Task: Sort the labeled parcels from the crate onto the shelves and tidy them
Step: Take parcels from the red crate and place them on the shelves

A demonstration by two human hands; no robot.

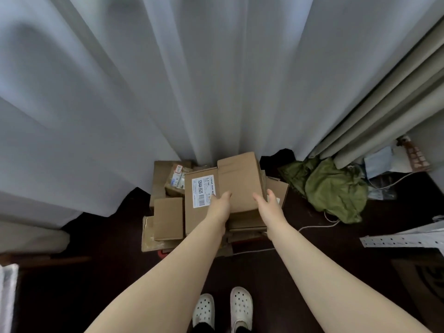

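Your left grip [219, 205] and right grip [267, 203] both clasp a plain brown cardboard box [240, 181], just beside a white-labelled cardboard parcel [196, 216].

a plain brown cardboard box [240, 181], flaps closed, is held between the left hand [219, 204] and the right hand [269, 203] above a heap of parcels [249, 224]. just beneath it to the left lies a larger carton [197, 219] with a white barcode label [203, 192] reading 12v4a-5525. a smaller plain box [168, 218] sits beside it and a taped, labelled packet [175, 183] behind.
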